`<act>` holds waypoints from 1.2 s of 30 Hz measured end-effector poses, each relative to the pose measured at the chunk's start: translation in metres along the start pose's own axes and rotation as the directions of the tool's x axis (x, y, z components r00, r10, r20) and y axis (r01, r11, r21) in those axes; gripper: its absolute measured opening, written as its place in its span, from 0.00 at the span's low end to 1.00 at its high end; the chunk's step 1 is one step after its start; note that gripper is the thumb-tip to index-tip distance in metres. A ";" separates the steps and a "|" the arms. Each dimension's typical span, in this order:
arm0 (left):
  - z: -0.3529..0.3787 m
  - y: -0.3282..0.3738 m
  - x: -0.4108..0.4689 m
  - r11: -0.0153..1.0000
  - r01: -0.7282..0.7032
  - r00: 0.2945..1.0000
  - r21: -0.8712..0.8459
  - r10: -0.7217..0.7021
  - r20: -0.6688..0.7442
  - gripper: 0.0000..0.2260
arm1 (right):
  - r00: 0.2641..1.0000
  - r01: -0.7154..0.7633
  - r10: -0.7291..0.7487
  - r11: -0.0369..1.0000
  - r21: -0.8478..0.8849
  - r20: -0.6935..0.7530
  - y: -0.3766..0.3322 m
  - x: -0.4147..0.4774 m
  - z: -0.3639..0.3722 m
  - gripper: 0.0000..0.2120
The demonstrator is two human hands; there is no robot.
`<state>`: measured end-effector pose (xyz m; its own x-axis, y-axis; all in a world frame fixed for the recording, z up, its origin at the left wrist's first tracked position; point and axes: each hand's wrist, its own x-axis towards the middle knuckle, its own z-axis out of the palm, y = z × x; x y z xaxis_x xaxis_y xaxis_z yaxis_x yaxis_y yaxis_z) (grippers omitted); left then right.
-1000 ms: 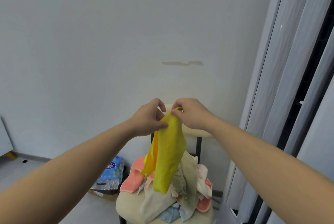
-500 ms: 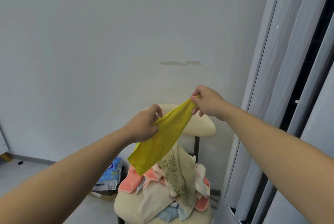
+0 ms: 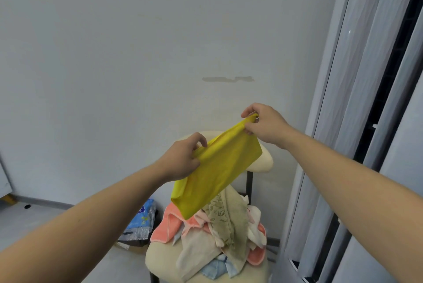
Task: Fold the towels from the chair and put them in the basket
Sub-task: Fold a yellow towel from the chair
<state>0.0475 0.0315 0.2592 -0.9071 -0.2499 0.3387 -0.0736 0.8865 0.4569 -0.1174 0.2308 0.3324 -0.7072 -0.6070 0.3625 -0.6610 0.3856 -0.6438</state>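
1. The pale wall fills most of my view, with grey sliding door panels along the right.
2. Below my arms stands the cream chair, its seat heaped with a pile of towels: pink, beige, a leaf-patterned one and a light blue one at the front.
3. I hold the yellow towel in the air above that pile, stretched slantwise between my hands, its lower end hanging free.
4. My left hand pinches the towel's lower-left edge, fingers curled over it.
5. My right hand pinches the upper corner, higher up.
6. A blue plastic packet lies on the floor left of the chair.
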 end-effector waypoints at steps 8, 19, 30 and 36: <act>0.004 -0.004 0.003 0.998 0.060 0.989 0.031 -0.055 -0.135 0.20 | 0.986 0.148 -0.161 0.965 -0.215 -0.045 -0.011 -0.001 0.005 0.06; 0.004 -0.014 0.000 0.980 0.119 0.992 0.156 -0.113 -0.048 0.05 | 0.982 0.126 -0.161 0.949 -0.290 -0.102 -0.004 0.004 0.003 0.05; -0.007 -0.045 -0.007 0.957 0.076 0.997 0.281 -0.070 -0.031 0.12 | 0.988 0.061 -0.108 0.928 -0.367 -0.110 0.016 0.003 -0.002 0.07; -0.022 -0.064 -0.011 0.968 0.073 0.990 0.239 -0.042 -0.134 0.05 | 0.980 -0.075 0.012 0.946 -0.315 -0.198 0.032 0.003 -0.009 0.07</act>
<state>0.0711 -0.0308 0.2442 -0.8393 -0.3368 0.4268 -0.2370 0.9331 0.2703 -0.1429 0.2476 0.3191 -0.7506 -0.4528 0.4812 -0.6514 0.6290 -0.4243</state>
